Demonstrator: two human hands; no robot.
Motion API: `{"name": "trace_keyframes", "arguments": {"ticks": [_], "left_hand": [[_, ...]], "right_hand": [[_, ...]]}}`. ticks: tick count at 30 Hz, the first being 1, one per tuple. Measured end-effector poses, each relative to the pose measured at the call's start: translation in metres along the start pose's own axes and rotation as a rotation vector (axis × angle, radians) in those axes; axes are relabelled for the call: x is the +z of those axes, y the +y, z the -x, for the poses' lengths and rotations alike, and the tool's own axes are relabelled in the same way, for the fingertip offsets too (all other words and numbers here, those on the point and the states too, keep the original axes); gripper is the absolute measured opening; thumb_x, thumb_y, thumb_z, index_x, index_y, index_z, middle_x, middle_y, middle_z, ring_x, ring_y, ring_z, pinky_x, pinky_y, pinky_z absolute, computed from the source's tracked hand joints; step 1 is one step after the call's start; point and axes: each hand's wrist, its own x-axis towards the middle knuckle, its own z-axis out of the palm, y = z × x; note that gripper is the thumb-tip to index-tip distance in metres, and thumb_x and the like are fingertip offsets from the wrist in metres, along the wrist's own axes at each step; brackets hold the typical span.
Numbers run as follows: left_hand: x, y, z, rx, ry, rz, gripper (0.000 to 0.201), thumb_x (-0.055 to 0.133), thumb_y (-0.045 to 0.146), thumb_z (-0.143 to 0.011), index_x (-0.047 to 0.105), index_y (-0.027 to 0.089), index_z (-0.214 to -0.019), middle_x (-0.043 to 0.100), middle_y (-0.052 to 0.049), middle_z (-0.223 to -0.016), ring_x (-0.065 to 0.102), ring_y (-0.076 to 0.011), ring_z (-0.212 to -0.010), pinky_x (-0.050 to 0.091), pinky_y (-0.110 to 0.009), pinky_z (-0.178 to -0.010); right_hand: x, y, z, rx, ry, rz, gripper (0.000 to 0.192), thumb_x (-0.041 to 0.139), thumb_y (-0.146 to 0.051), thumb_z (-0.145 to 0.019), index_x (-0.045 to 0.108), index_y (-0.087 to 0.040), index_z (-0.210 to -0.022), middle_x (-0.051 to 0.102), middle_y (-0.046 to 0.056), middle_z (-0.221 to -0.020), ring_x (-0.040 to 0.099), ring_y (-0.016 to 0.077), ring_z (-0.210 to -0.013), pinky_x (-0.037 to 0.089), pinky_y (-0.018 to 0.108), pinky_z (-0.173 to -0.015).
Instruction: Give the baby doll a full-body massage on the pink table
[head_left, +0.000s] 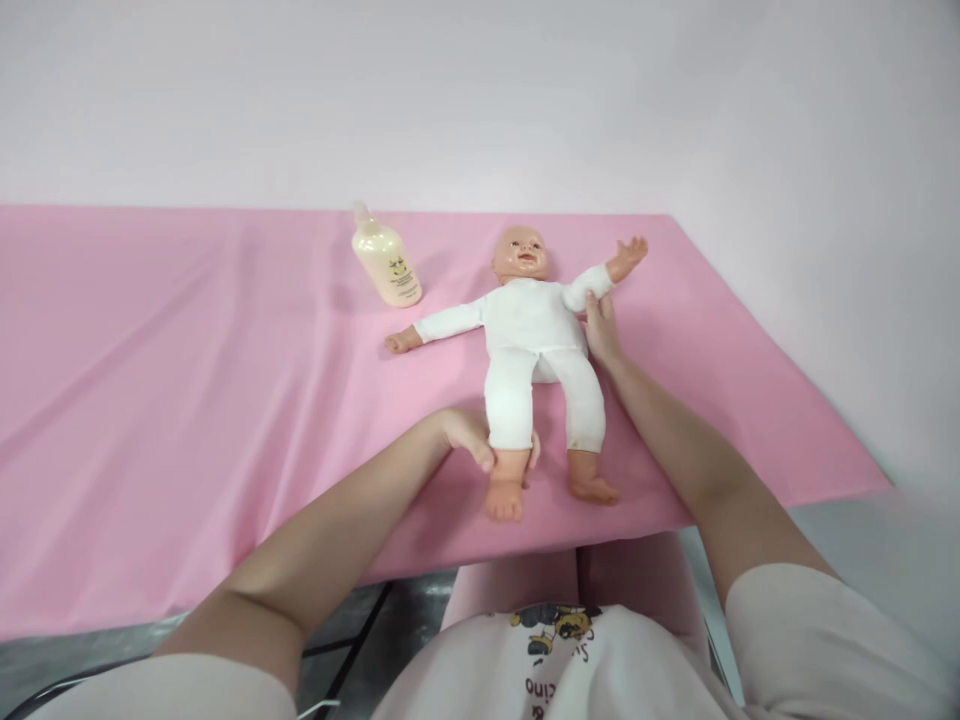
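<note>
A baby doll (534, 330) in a white bodysuit lies on its back on the pink sheet (187, 400), arms spread and feet toward me. My left hand (472, 436) grips the doll's ankle on the left side, just above the bare foot. Fingers of my right hand (600, 325) pinch the white sleeve of the doll's arm on the right side, near the shoulder.
A cream lotion bottle (386, 262) lies on the sheet, left of the doll's head. The pink sheet's near edge hangs over the surface in front of my lap. A pale wall runs behind and to the right.
</note>
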Motion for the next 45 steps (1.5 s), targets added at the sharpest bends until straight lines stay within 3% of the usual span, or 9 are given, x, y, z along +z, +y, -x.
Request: {"name": "trace_keyframes", "arguments": {"ticks": [2, 8, 21, 26, 29, 32, 36, 39, 45], "left_hand": [[0.001, 0.007, 0.0, -0.08, -0.092, -0.086, 0.062, 0.099, 0.032, -0.044, 0.072, 0.02, -0.099, 0.075, -0.007, -0.09, 0.072, -0.0284, -0.091, 0.058, -0.034, -0.078], [0.003, 0.008, -0.002, -0.037, 0.013, -0.181, 0.056, 0.098, 0.029, -0.048, 0.074, 0.02, -0.097, 0.076, -0.007, -0.096, 0.072, -0.0298, -0.1, 0.059, -0.035, -0.087], [0.004, 0.008, -0.001, -0.052, 0.032, -0.156, 0.055, 0.096, 0.03, -0.05, 0.071, 0.017, -0.097, 0.076, -0.009, -0.096, 0.073, -0.0319, -0.097, 0.059, -0.04, -0.087], [-0.013, -0.008, 0.002, 0.076, -0.108, 0.039, 0.063, 0.091, 0.061, -0.044, 0.066, 0.017, -0.082, 0.07, -0.007, -0.067, 0.071, -0.0318, -0.087, 0.057, -0.043, -0.08], [-0.023, -0.017, 0.004, 0.246, 0.128, 0.142, 0.066, 0.061, 0.088, -0.059, 0.049, 0.023, -0.06, 0.045, 0.001, -0.038, 0.065, -0.0246, -0.069, 0.054, -0.046, -0.079], [-0.022, -0.015, 0.006, 0.418, 0.372, 0.21, 0.069, 0.05, 0.093, -0.062, 0.043, 0.024, -0.064, 0.036, 0.005, -0.04, 0.054, -0.02, -0.058, 0.052, -0.05, -0.082], [-0.013, -0.003, 0.003, 0.496, 0.427, 0.311, 0.065, 0.069, 0.081, -0.054, 0.047, 0.022, -0.07, 0.039, 0.006, -0.047, 0.048, -0.0175, -0.057, 0.051, -0.041, -0.077], [-0.009, 0.0, 0.001, 0.494, 0.517, 0.381, 0.062, 0.066, 0.08, -0.06, 0.049, 0.021, -0.069, 0.038, 0.005, -0.047, 0.047, -0.0181, -0.057, 0.049, -0.039, -0.075], [-0.01, 0.0, 0.002, 0.479, 0.528, 0.406, 0.058, 0.06, 0.078, -0.066, 0.052, 0.021, -0.069, 0.039, 0.004, -0.046, 0.048, -0.0195, -0.059, 0.045, -0.04, -0.076]], "right_hand": [[-0.002, 0.003, -0.005, 0.094, 0.076, -0.086, 0.034, 0.056, -0.055, -0.091, 0.055, -0.029, -0.111, 0.07, -0.002, -0.102, 0.068, 0.0163, -0.094, 0.059, 0.036, -0.09], [-0.006, 0.008, -0.019, 0.273, 0.153, -0.245, 0.031, 0.038, -0.044, -0.099, 0.056, -0.02, -0.108, 0.075, 0.007, -0.1, 0.073, 0.0179, -0.093, 0.058, 0.039, -0.096], [-0.01, 0.013, -0.021, 0.259, 0.088, -0.19, 0.024, 0.055, -0.04, -0.09, 0.054, -0.022, -0.106, 0.075, 0.006, -0.105, 0.071, 0.0197, -0.106, 0.054, 0.043, -0.105], [-0.005, 0.003, -0.011, 0.135, 0.139, -0.193, 0.028, 0.057, -0.038, -0.089, 0.052, -0.027, -0.114, 0.072, 0.001, -0.111, 0.071, 0.0167, -0.102, 0.059, 0.039, -0.096], [-0.002, -0.002, -0.004, 0.013, 0.086, -0.124, 0.035, 0.062, -0.045, -0.087, 0.051, -0.032, -0.118, 0.069, -0.001, -0.112, 0.069, 0.016, -0.104, 0.06, 0.035, -0.091], [-0.001, -0.004, 0.0, -0.106, -0.015, 0.007, 0.038, 0.065, -0.049, -0.084, 0.055, -0.031, -0.116, 0.067, 0.0, -0.113, 0.065, 0.0164, -0.108, 0.056, 0.036, -0.099], [-0.002, -0.011, 0.003, -0.274, -0.222, 0.247, 0.034, 0.068, -0.048, -0.083, 0.063, -0.03, -0.112, 0.063, 0.005, -0.119, 0.058, 0.0227, -0.119, 0.046, 0.045, -0.112], [-0.004, -0.019, 0.004, -0.391, -0.36, 0.419, 0.027, 0.068, -0.043, -0.083, 0.07, -0.031, -0.107, 0.06, 0.007, -0.12, 0.053, 0.0278, -0.124, 0.036, 0.051, -0.119], [-0.004, -0.022, 0.003, -0.425, -0.396, 0.489, 0.022, 0.065, -0.04, -0.085, 0.074, -0.033, -0.104, 0.058, 0.006, -0.118, 0.054, 0.0285, -0.123, 0.036, 0.051, -0.118]]}}
